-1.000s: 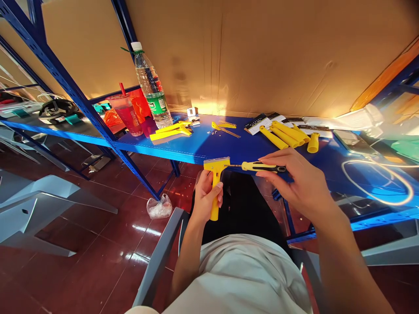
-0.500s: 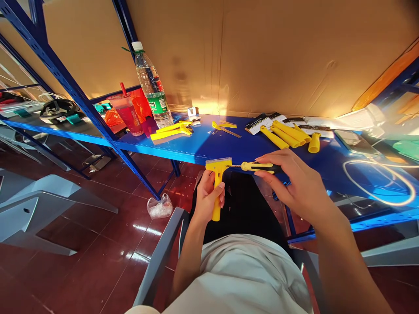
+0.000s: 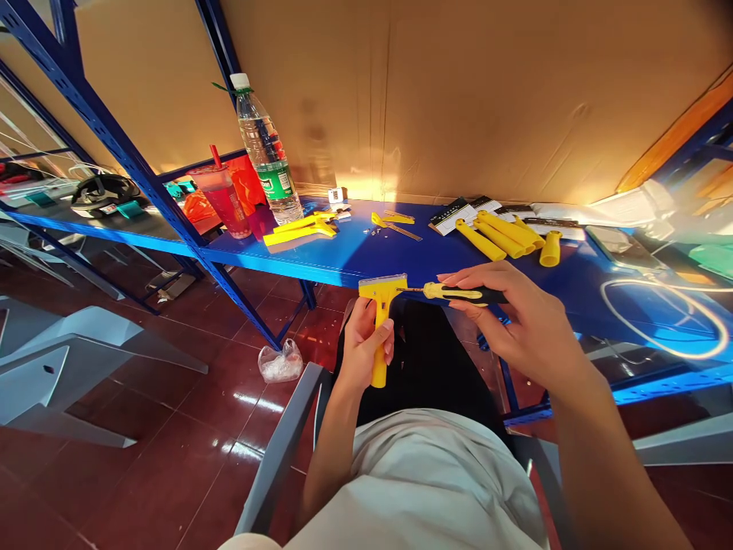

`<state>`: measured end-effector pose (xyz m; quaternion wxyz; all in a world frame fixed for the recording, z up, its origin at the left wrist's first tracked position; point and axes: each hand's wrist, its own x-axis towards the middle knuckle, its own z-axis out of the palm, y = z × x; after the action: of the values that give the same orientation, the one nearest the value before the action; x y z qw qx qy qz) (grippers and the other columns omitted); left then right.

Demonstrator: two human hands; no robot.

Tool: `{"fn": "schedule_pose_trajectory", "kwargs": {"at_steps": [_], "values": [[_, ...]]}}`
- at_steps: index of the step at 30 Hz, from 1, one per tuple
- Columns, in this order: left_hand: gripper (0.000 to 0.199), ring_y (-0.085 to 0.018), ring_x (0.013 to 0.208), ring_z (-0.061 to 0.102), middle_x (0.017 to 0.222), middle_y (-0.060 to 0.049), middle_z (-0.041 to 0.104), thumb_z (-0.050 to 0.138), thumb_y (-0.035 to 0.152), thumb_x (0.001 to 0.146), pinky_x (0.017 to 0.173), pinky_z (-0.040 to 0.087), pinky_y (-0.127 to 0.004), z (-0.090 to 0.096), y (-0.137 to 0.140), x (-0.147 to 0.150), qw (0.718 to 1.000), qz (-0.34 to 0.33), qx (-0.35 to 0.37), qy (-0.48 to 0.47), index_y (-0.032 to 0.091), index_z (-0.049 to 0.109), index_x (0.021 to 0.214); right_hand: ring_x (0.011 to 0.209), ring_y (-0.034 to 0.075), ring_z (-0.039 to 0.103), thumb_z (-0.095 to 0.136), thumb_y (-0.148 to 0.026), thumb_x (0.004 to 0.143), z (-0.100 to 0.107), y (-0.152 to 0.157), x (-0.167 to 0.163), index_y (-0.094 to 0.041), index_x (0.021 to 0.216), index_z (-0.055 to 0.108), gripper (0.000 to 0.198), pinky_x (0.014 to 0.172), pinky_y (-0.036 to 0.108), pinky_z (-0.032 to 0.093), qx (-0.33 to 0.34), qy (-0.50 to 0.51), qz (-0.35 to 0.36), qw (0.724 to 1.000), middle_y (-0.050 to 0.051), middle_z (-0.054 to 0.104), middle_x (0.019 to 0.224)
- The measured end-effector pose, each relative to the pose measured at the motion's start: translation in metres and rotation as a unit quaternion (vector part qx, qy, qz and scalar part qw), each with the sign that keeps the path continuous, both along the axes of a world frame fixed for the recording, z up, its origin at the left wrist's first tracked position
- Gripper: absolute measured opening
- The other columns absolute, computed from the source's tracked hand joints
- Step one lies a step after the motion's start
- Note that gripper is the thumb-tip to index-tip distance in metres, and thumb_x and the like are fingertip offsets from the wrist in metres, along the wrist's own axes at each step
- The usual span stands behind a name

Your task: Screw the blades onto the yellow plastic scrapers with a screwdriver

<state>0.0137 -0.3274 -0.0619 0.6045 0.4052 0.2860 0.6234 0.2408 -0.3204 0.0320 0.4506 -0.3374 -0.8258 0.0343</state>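
Note:
My left hand (image 3: 363, 344) is wrapped round the handle of a yellow T-shaped scraper (image 3: 380, 305), held upright above my lap with its head at the top. A thin blade edge shows along that head. In my right hand (image 3: 518, 317) is a screwdriver (image 3: 458, 293) with a yellow and black handle, gripped between thumb and fingers. It lies level, and its tip meets the right side of the scraper head. Whether the tip sits in a screw is too small to tell.
On the blue table (image 3: 343, 260) lie yellow scraper parts (image 3: 303, 229), small metal bits with a blade (image 3: 404, 229), and several yellow handle sleeves (image 3: 498, 235) on printed cards. A water bottle (image 3: 269, 153) and a red drink cup (image 3: 226, 202) stand at the left. A white cable (image 3: 612, 313) loops at the right.
The screwdriver has turned a little in my right hand and shifted slightly to the right, with the fingers moving along. The scraper stays almost where it was in my left hand.

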Motion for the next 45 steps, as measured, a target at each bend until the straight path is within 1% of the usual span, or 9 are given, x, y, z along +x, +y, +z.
{"fn": "schedule_pose_trajectory", "kwargs": {"at_steps": [5, 16, 24, 30, 33, 37, 40, 42, 45], "values": [[0.057, -0.005, 0.054, 0.048, 0.112, -0.003, 0.069, 0.092, 0.037, 0.088, 0.042, 0.039, -0.021, -0.001, 0.001, -0.001, 1.000, 0.014, -0.005, -0.005, 0.031, 0.061, 0.136, 0.108, 0.030, 0.082, 0.075, -0.024, 0.105, -0.005, 0.001, -0.009, -0.031, 0.122, 0.075, 0.018, 0.096, 0.050, 0.067, 0.058, -0.008, -0.012, 0.998, 0.008, 0.085, 0.120], [0.057, -0.004, 0.054, 0.049, 0.114, -0.002, 0.069, 0.089, 0.038, 0.092, 0.042, 0.041, -0.020, -0.007, 0.003, -0.004, 1.000, 0.024, 0.009, 0.004, 0.030, 0.059, 0.140, 0.093, 0.025, 0.081, 0.085, -0.024, 0.099, -0.012, 0.010, -0.019, -0.027, 0.123, 0.076, 0.026, 0.084, 0.038, 0.067, 0.147, 0.021, -0.041, 0.988, 0.007, 0.084, 0.107], [0.046, -0.004, 0.054, 0.050, 0.109, 0.000, 0.066, 0.087, 0.035, 0.095, 0.042, 0.041, -0.021, -0.008, 0.004, -0.005, 0.999, 0.023, 0.029, 0.001, 0.030, 0.061, 0.132, 0.080, 0.023, 0.079, 0.090, -0.032, 0.095, -0.011, 0.008, -0.022, -0.027, 0.111, 0.077, 0.021, 0.072, 0.037, 0.062, 0.152, 0.033, -0.053, 0.986, 0.005, 0.083, 0.097], [0.041, -0.004, 0.052, 0.049, 0.105, 0.000, 0.063, 0.086, 0.037, 0.096, 0.040, 0.042, -0.021, -0.011, 0.004, -0.003, 0.999, 0.020, 0.049, 0.010, 0.028, 0.061, 0.128, 0.060, 0.019, 0.071, 0.093, -0.044, 0.092, -0.013, 0.008, -0.017, -0.026, 0.088, 0.073, 0.027, 0.055, 0.035, 0.051, 0.167, 0.033, -0.118, 0.978, 0.001, 0.078, 0.075], [0.044, -0.004, 0.052, 0.051, 0.106, 0.001, 0.062, 0.085, 0.038, 0.096, 0.040, 0.042, -0.021, -0.013, 0.004, -0.002, 0.998, 0.021, 0.053, 0.021, 0.029, 0.061, 0.132, 0.058, 0.020, 0.070, 0.094, -0.052, 0.089, -0.018, 0.009, -0.015, -0.027, 0.085, 0.072, 0.034, 0.054, 0.036, 0.049, 0.155, 0.042, -0.154, 0.975, 0.001, 0.076, 0.071], [0.046, -0.004, 0.053, 0.051, 0.108, 0.000, 0.064, 0.084, 0.039, 0.097, 0.040, 0.043, -0.021, -0.015, 0.005, -0.001, 0.998, 0.035, 0.054, 0.027, 0.028, 0.060, 0.134, 0.063, 0.022, 0.071, 0.085, -0.055, 0.096, -0.019, 0.010, -0.015, -0.027, 0.094, 0.069, 0.033, 0.059, 0.036, 0.052, 0.104, 0.055, -0.172, 0.978, 0.003, 0.075, 0.077], [0.050, -0.005, 0.053, 0.051, 0.105, 0.001, 0.063, 0.086, 0.039, 0.096, 0.041, 0.043, -0.020, -0.014, 0.006, -0.002, 0.998, 0.042, 0.043, 0.019, 0.029, 0.060, 0.137, 0.078, 0.025, 0.074, 0.070, -0.045, 0.102, -0.013, 0.007, -0.014, -0.025, 0.113, 0.062, 0.024, 0.062, 0.036, 0.054, 0.073, 0.002, -0.152, 0.986, 0.008, 0.076, 0.100], [0.051, -0.005, 0.054, 0.050, 0.103, 0.001, 0.063, 0.087, 0.038, 0.095, 0.041, 0.043, -0.020, -0.013, 0.007, -0.003, 0.998, 0.048, 0.034, 0.008, 0.030, 0.059, 0.137, 0.089, 0.027, 0.075, 0.062, -0.038, 0.102, -0.008, 0.004, -0.012, -0.023, 0.126, 0.057, 0.029, 0.061, 0.037, 0.053, 0.059, -0.043, -0.123, 0.990, 0.014, 0.073, 0.120], [0.052, -0.004, 0.054, 0.050, 0.106, 0.001, 0.064, 0.088, 0.038, 0.093, 0.042, 0.044, -0.020, -0.011, 0.007, -0.005, 0.998, 0.049, 0.027, 0.002, 0.032, 0.059, 0.136, 0.091, 0.026, 0.075, 0.056, -0.032, 0.107, -0.003, 0.002, -0.007, -0.021, 0.130, 0.056, 0.025, 0.060, 0.034, 0.051, 0.066, -0.096, -0.106, 0.987, 0.016, 0.071, 0.128]]}}
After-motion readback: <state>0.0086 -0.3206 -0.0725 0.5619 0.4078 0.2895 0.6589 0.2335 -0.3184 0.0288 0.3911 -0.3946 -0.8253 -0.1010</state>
